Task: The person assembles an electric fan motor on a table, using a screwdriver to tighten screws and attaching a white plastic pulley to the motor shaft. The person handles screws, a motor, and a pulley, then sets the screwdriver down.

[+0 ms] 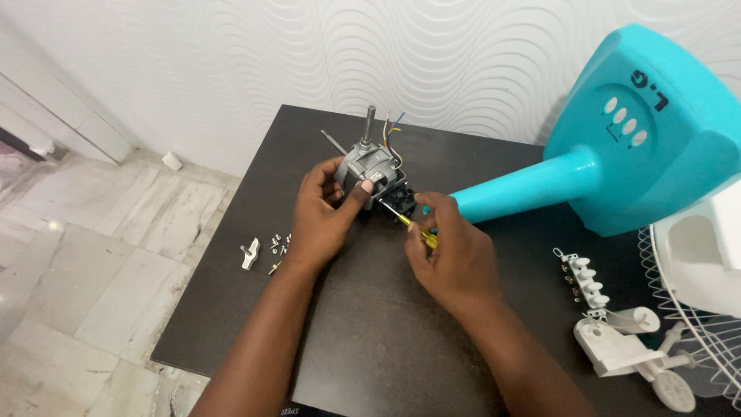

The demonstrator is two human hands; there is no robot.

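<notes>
A grey metal fan motor with an upright shaft and loose coloured wires stands on the dark table. My left hand grips the motor's side, thumb pressed on its housing. My right hand holds a yellow-handled screwdriver, whose tip meets the motor's lower black part.
A turquoise fan base and stand lies on its side at the right. White plastic switch parts and a white wire grille sit at the far right. Several small screws and a metal bracket lie at the table's left edge.
</notes>
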